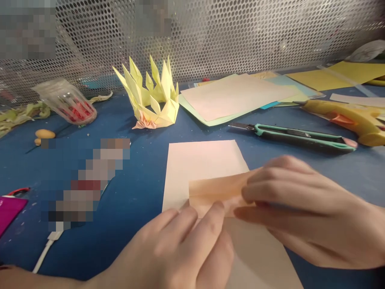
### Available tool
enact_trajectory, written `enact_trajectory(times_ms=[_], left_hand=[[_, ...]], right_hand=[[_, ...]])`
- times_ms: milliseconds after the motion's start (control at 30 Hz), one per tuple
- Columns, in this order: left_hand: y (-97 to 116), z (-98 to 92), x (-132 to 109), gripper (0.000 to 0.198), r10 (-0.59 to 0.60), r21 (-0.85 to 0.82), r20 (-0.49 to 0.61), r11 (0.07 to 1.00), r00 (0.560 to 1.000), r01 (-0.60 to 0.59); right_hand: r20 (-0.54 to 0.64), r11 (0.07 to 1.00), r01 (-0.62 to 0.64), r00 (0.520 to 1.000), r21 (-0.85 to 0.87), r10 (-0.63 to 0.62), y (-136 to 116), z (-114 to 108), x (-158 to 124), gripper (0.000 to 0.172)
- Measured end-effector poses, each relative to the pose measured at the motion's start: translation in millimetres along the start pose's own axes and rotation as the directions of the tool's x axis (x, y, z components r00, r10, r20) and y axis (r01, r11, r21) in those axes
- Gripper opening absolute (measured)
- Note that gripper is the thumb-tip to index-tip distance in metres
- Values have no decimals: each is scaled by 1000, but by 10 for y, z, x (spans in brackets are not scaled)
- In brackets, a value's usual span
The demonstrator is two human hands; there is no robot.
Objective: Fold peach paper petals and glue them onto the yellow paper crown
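Note:
A pale peach sheet of paper lies on the blue table in front of me. A smaller orange-peach folded strip rests on it. My right hand pinches the strip's right end between thumb and fingers. My left hand lies over the near part of the sheet, its fingertips pressing the strip's lower left edge.
A yellow folded paper crown-like model stands behind. Stacked coloured sheets, a green utility knife and a yellow glue gun lie at right. A clear plastic cup lies at left before a perforated metal wall.

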State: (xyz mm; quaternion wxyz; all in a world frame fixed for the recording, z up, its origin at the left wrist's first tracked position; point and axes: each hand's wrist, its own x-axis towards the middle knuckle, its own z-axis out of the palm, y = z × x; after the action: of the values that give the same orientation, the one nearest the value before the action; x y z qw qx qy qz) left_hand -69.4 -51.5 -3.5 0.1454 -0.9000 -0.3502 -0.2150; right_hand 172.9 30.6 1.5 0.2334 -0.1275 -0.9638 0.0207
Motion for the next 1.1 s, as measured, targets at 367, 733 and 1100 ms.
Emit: enact_trajectory(times_ms=[367,733,1100], left_hand=[[-103,133,-86,42,10,-22,168,1000,986,-7],[-238,20,48,30,-20,-323,361,935,932,145],[-304,57,9,27,72,-403,390,910,918,99]], right_hand=[[210,601,-517,836,609,506,153,-35,136,22],[90,857,-252,967,450,237,242,-105,88,12],[434,600,-388,898,700,75,218,-20,125,7]])
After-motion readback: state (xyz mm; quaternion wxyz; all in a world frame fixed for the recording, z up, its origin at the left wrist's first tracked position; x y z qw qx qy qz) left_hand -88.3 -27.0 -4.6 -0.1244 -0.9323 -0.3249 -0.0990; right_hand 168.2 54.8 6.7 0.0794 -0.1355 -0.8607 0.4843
